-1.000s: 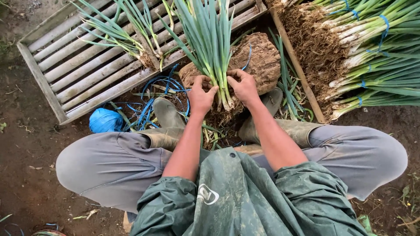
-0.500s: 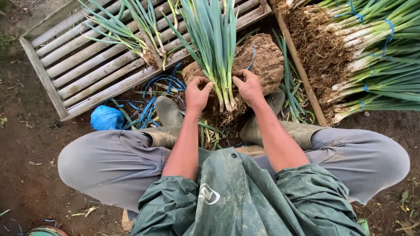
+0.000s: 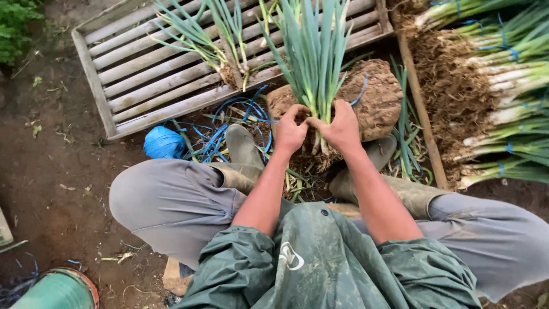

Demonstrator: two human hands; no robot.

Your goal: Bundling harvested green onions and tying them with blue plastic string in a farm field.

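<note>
Head view. Left hand (image 3: 290, 133) and right hand (image 3: 343, 127): fingers of both curled tight around the lower stems of one bunch of green onions (image 3: 313, 63), thumbs nearly meeting; bunch upright, leaves fanning away beyond the fingertips. Behind the knuckles: rounded earth-caked stone (image 3: 374, 100). Left of the left fingers: ball of blue twine (image 3: 164, 142) with loose blue strands (image 3: 220, 129). Farther out: slatted wooden crate (image 3: 137, 68) bearing loose onions (image 3: 220, 43). Right of the right fingers: stacked tied onion bundles (image 3: 503, 91).
</note>
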